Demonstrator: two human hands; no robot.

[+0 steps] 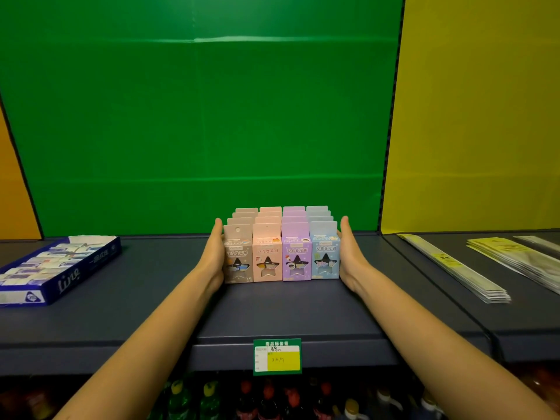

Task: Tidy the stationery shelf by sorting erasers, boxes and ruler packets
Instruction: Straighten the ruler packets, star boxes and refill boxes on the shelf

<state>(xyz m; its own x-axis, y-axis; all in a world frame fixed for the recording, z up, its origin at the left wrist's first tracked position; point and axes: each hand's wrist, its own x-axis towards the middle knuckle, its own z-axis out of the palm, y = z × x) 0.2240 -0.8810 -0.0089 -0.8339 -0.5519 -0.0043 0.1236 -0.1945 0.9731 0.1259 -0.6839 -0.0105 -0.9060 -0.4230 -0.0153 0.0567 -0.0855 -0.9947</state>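
A block of small pastel boxes (281,253) stands upright in four rows on the dark shelf (288,310): beige, pink, purple and blue from left to right. My left hand (213,256) lies flat against the block's left side, fingers straight. Flat against its right side presses my right hand (351,256). A blue tray of erasers (57,265) lies at the left. Ruler packets (454,268) lie in long clear stacks at the right.
A green back panel (197,116) stands right behind the boxes, with a yellow panel (478,116) to the right. A price tag (277,356) hangs on the shelf's front edge. Bottles (269,398) fill the shelf below.
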